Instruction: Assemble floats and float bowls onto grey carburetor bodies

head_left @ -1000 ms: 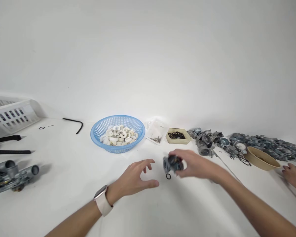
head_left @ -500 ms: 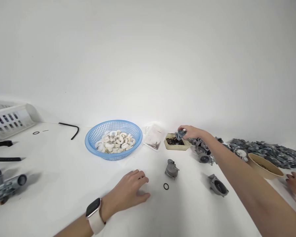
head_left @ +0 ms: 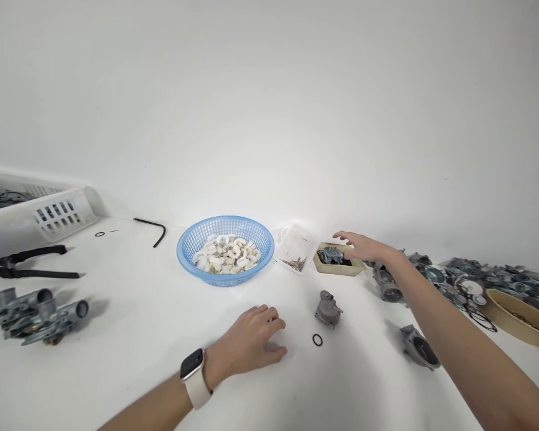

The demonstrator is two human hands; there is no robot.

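Small grey cast-metal part (head_left: 331,255) sits in the tan hexagonal tray (head_left: 336,267) right of centre; right hand (head_left: 363,245) over it, fingers spread, grip on the part unclear. Left hand (head_left: 251,341) rests loosely curled on the white table (head_left: 117,335) at lower centre, holding nothing. Just right of it: grey metal housing (head_left: 327,309) and black O-ring (head_left: 317,340). Blue plastic basket (head_left: 225,249) of white rings behind.
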